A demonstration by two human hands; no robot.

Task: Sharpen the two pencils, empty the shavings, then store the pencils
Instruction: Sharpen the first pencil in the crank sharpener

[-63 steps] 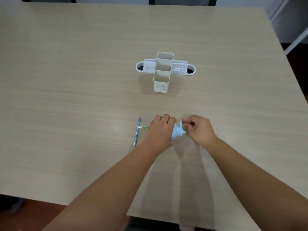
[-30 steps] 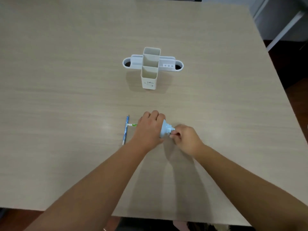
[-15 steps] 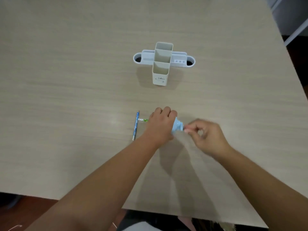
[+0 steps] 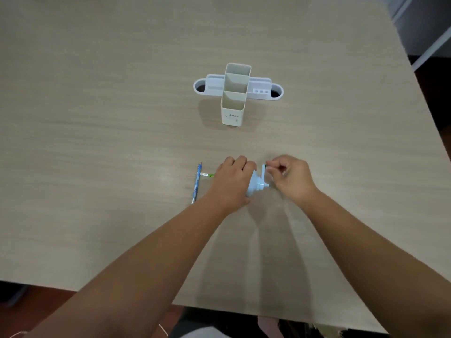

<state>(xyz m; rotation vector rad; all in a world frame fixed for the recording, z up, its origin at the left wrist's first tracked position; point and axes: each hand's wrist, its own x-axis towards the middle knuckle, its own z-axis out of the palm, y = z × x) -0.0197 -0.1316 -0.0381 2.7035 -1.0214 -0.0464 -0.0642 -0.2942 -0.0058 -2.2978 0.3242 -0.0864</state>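
Observation:
A light blue crank sharpener [image 4: 256,185] sits on the wooden table [image 4: 97,142]. My left hand [image 4: 231,184] covers and grips its body. My right hand [image 4: 290,178] pinches the crank handle at the sharpener's right end, with the handle pointing up. The end of a green pencil [image 4: 207,175] sticks out to the left from under my left hand. A blue pencil [image 4: 196,185] lies loose on the table just left of it, pointing away from me. A white desk organizer [image 4: 235,93] with tall open compartments stands farther back.
The table's near edge runs below my forearms. Its right edge slants away at the right, with a dark floor and a white frame beyond.
My right hand has kept turning the crank; the handle has swung round from the low, right side to point up. My left hand has stayed on the sharpener. Both pencils have stayed put.

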